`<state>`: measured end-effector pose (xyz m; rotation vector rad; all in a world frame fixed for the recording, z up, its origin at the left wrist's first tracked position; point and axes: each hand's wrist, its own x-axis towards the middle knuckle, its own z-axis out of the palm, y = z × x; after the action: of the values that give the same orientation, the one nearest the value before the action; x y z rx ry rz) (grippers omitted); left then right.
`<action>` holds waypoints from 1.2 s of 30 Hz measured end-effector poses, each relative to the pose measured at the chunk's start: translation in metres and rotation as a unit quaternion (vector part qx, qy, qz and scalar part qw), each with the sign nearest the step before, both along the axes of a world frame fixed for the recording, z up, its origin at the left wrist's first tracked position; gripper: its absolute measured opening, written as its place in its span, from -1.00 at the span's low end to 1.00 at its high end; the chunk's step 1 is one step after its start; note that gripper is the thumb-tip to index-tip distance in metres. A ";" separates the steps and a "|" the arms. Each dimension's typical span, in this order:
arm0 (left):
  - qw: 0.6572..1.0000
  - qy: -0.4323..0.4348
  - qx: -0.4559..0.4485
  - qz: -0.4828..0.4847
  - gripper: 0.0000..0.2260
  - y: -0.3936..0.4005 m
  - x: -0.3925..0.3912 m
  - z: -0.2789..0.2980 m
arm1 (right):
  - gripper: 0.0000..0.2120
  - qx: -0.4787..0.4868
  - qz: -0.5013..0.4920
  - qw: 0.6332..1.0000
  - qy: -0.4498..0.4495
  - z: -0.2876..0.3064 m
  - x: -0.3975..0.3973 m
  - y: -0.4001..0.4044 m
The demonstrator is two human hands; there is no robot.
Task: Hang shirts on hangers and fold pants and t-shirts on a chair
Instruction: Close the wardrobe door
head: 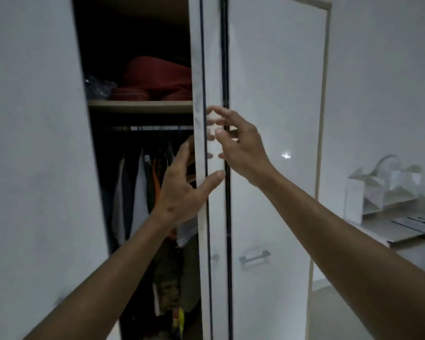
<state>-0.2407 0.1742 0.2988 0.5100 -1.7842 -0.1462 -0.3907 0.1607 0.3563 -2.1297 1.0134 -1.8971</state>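
Note:
I stand before a white wardrobe whose left side is open. Inside, several garments [138, 192] hang from a dark rail [157, 128]. My left hand [182, 190] is at the edge of the middle door [201, 69], fingers behind the edge and thumb across its front. My right hand [241, 146] hovers with spread fingers in front of the dark seam between the doors, holding nothing.
A shelf [140, 106] above the rail carries red folded fabric [157, 77] and a dark bundle. The right door [275, 94] has a metal handle [254, 256]. White paper bags [383, 185] stand on a surface at the right. The open left door [35, 143] fills the left side.

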 end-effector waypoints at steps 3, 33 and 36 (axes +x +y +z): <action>0.998 0.005 -0.028 0.053 -0.42 -0.011 0.050 0.001 | -0.50 -0.072 -0.037 0.995 0.053 -0.009 0.045 -0.030; 0.830 -0.226 -0.010 0.510 -0.37 -0.231 0.261 -0.009 | -0.29 -0.041 -0.222 0.928 0.298 -0.031 0.224 -0.250; 0.834 -0.221 -0.005 0.506 -0.37 -0.237 0.261 -0.010 | -0.26 -0.026 -0.226 0.923 0.311 -0.028 0.225 -0.255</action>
<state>0.0206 -0.0626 0.2888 1.5022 -1.7060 0.7782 -0.1660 -0.0944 0.3280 -2.8041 1.7095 -1.3871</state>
